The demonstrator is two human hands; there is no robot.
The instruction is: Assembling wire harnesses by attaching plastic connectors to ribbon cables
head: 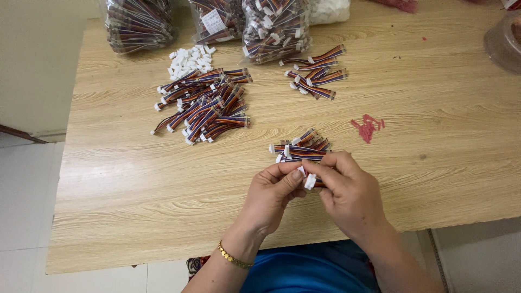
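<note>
Both my hands meet near the table's front edge. My left hand and my right hand pinch together a short multicoloured wire harness with a white plastic connector at its end. Most of that harness is hidden by my fingers. Just beyond my fingertips lies a small pile of the same wire harnesses. A gold bracelet is on my left wrist.
A large heap of wire harnesses lies at the left, with loose white connectors behind it. A smaller pile sits further right, red bits to the right. Clear bags of harnesses line the wooden table's far edge.
</note>
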